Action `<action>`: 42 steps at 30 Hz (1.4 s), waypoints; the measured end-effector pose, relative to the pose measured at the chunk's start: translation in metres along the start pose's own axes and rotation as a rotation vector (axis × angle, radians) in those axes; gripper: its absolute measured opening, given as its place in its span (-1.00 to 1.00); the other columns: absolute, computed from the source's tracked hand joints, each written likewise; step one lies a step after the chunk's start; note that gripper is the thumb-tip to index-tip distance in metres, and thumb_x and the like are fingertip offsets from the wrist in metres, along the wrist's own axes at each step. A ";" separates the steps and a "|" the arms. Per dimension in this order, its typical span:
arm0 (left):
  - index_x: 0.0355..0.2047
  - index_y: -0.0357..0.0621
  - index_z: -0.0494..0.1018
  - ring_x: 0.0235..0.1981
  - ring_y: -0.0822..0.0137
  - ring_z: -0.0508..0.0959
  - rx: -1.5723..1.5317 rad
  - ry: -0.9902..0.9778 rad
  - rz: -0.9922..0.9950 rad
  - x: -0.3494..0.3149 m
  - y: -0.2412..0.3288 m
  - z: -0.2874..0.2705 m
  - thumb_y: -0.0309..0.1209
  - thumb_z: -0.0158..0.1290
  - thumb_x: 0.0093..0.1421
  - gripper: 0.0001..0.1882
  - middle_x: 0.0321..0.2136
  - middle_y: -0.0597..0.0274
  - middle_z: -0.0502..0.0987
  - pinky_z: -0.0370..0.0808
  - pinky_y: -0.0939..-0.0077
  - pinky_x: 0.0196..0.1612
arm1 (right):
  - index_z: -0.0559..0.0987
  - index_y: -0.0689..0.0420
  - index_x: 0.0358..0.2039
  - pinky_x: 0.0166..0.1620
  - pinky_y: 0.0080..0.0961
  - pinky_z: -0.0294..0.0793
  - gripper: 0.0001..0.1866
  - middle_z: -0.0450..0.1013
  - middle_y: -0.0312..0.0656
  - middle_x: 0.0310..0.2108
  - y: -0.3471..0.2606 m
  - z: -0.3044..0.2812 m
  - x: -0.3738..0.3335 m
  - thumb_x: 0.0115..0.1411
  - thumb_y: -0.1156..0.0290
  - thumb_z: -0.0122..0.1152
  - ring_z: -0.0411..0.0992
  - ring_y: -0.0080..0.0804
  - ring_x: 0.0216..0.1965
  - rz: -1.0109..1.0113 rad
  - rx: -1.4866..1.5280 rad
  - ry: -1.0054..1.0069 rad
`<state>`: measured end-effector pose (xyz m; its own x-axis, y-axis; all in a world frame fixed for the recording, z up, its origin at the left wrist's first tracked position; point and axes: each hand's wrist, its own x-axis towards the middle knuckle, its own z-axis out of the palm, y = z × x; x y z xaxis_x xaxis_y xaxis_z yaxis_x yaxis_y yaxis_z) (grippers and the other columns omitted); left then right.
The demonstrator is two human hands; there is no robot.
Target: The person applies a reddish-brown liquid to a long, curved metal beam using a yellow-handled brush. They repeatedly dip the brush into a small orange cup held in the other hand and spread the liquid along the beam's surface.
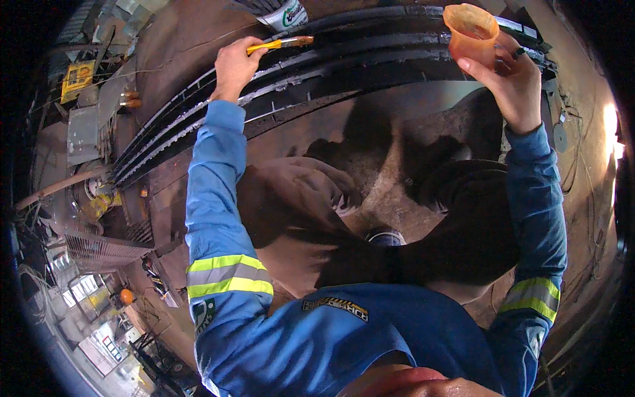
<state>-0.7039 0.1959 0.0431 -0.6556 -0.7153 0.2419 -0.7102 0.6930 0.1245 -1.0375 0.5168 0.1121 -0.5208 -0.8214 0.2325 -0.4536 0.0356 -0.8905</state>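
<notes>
Left hand (235, 69) pinches a brush (281, 44) over long black bars (370, 41); right hand (512, 83) grips a cup (471, 51) above their right part. Brown, stained floor (380, 192) surrounds them, with a white bucket (286, 14) beyond and a grating (102, 250) leftward. The brush is yellow-handled with brownish bristles (303, 41), the cup translucent orange.

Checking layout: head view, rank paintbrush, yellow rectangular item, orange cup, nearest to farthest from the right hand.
1. Orange cup: held in right hand, upper right.
2. Paintbrush: held in left hand, upper middle.
3. Yellow rectangular item: far upper left.
</notes>
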 end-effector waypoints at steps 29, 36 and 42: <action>-0.25 0.06 0.60 -0.19 0.16 0.59 0.238 0.011 0.162 0.022 0.038 0.011 -0.19 0.18 0.13 -0.78 -0.32 0.23 0.62 0.42 0.17 -0.09 | 0.49 0.20 0.06 -0.07 -0.59 0.54 -0.42 0.57 -0.16 -0.17 0.015 -0.010 0.004 0.01 0.46 0.48 0.55 -0.50 -0.17 -0.070 -0.039 0.039; -0.30 0.03 0.60 -0.25 0.14 0.61 0.105 -0.024 0.063 0.014 0.031 -0.017 -0.20 0.20 0.10 -0.79 -0.34 0.23 0.63 0.44 0.17 -0.11 | 0.49 0.21 0.06 -0.05 -0.59 0.54 -0.42 0.55 -0.17 -0.13 0.018 -0.016 0.001 0.00 0.46 0.49 0.54 -0.49 -0.13 -0.104 -0.015 0.061; -0.29 0.03 0.58 -0.28 0.12 0.60 0.175 0.040 0.196 0.020 0.047 0.007 -0.24 0.18 0.11 -0.81 -0.35 0.19 0.61 0.46 0.17 -0.15 | 0.49 0.23 0.05 -0.07 -0.59 0.54 -0.42 0.55 -0.18 -0.13 0.027 -0.023 0.001 0.00 0.46 0.50 0.53 -0.52 -0.13 -0.112 -0.014 0.068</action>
<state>-0.7523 0.2131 0.0475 -0.7771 -0.5621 0.2832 -0.6062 0.7895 -0.0965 -1.0672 0.5300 0.0970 -0.5141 -0.7800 0.3568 -0.5212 -0.0462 -0.8522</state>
